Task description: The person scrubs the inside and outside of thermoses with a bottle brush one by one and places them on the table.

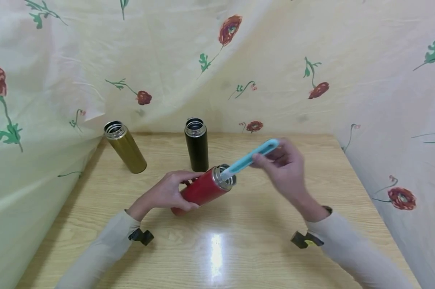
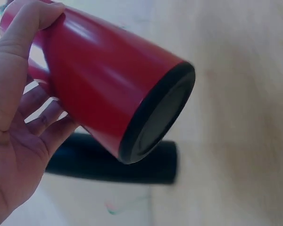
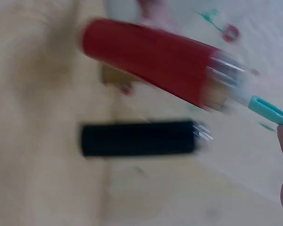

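My left hand [image 1: 175, 190] grips a red thermos flask [image 1: 204, 188] round its body, thumb on one side and fingers on the other. The flask is tilted, its open steel mouth pointing up to the right; its dark base [image 2: 158, 117] shows in the left wrist view. Between thumb and fingers my right hand [image 1: 284, 168] pinches the light-blue handle of a bottle brush [image 1: 251, 158]. The brush slants down into the flask's mouth, and its head is hidden inside. In the right wrist view the flask is blurred.
Behind the red flask a black flask [image 1: 197, 150] stands uncapped on the wooden table [image 1: 260, 249]. Farther left stands a gold flask [image 1: 127, 148], also uncapped. Flower-patterned cloth [image 1: 174, 48] hangs along the back and both sides.
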The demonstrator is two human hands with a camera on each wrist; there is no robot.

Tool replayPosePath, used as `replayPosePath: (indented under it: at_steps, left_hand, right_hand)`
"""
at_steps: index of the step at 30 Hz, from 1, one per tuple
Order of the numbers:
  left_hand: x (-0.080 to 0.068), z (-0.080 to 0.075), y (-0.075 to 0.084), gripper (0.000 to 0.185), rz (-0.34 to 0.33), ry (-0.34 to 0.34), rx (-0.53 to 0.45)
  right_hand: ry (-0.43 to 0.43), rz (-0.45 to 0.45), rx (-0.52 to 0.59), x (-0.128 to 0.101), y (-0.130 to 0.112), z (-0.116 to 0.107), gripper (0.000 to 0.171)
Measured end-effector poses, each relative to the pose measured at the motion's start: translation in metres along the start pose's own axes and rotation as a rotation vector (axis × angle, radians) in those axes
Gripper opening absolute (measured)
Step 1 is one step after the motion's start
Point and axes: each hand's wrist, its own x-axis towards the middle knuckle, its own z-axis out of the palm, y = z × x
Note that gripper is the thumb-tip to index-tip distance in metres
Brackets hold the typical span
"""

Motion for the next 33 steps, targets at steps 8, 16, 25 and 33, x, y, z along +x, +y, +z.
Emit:
replayPosePath:
  at_steps: [8,16,25,33]
  left_hand:
    - [0.001,0.001,0.006,0.083,-0.016,-0.032,0.001]
    - [0.0,0.001,0.001,0.083,-0.022,-0.027,-0.002]
    - [-0.002,0.001,0.0,0.08,-0.036,-0.004,0.002]
    - [-0.004,0.0,-0.005,0.078,-0.025,-0.003,-0.051]
  right_hand:
    - [0.011,0.077,-0.054,-0.017,0.017,0.012,0.022]
    - [0.029,0.048,-0.069,-0.02,0.021,0.013,0.02]
    - [0.045,0.023,-0.053,-0.019,0.022,0.015,0.022]
    - [0.067,-0.012,-0.04,-0.017,0.019,0.014,0.024]
